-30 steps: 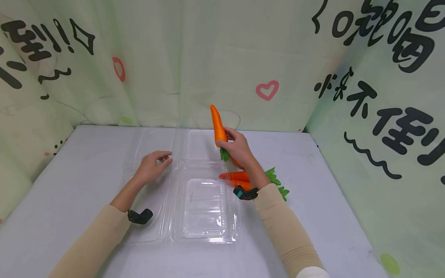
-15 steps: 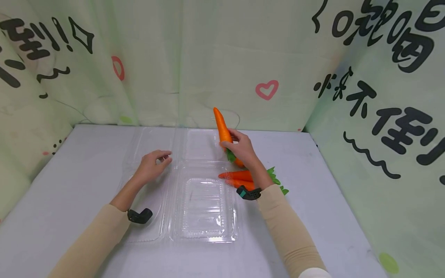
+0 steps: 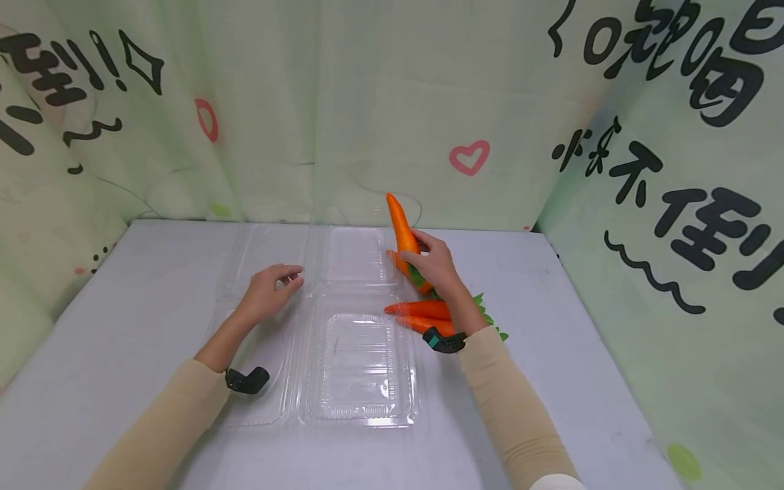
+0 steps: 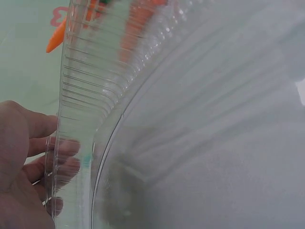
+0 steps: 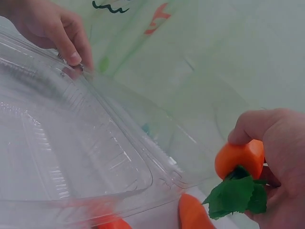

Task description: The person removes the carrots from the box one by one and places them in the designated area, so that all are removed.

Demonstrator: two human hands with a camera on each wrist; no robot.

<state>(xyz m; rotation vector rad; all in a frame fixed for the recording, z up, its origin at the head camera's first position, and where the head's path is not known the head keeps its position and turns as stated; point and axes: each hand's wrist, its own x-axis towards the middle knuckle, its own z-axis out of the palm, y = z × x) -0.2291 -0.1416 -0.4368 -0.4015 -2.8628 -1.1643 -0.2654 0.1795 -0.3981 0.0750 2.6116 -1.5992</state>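
Note:
My right hand holds an orange carrot near its green leafy top, tip pointing up and away. In the right wrist view the thumb presses on the carrot's thick end, above the leaves. My left hand is at a clear plastic clamshell container, which lies with its lid spread to the left. In the left wrist view the thumb is on one side of the clear rim and the other fingers show through it, pinching it. Another carrot lies behind the held one, partly hidden.
Two more carrots lie right of the container, their leaves partly behind my right forearm. A second clear compartment or box shows farther back. Pale green printed cloth encloses the white table at the back and sides.
My right hand has moved right and slightly nearer with the carrot, uncovering more of the carrot behind it. My left hand has stayed about where it was.

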